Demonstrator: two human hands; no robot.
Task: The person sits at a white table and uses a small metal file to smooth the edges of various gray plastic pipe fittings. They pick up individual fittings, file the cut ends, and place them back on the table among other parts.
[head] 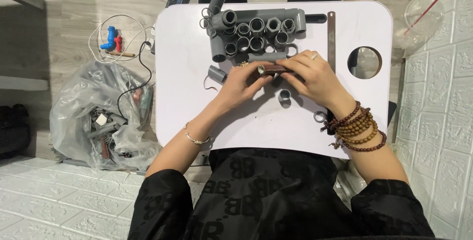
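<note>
— While both hands are meeting over the white lap table (187,102), what are they gripping?

— A short reddish-brown pipe piece (274,69), lying crosswise. The left hand (240,83) is closing its fingers on the left end, and the right hand (315,75) is wrapping over the right end, so the two hands are pressing together on that one piece.

— Where is it sitting on the table?

— Near the middle, just in front of a cluster of grey pipe fittings (256,33), most of them standing with open ends facing up.

— Anything lying close by?

— A grey coupling (217,74) is resting just left of the left hand, a small grey ring (284,95) is lying under the right hand, and another ring (320,117) is sitting beside the beaded bracelets (357,128). A flat metal file (331,38) is lying upright past the right hand.

— And off the table?

— A clear plastic bag of parts (101,117) is slumping on the floor to the left, with a blue and red valve (112,38) beyond it.
</note>
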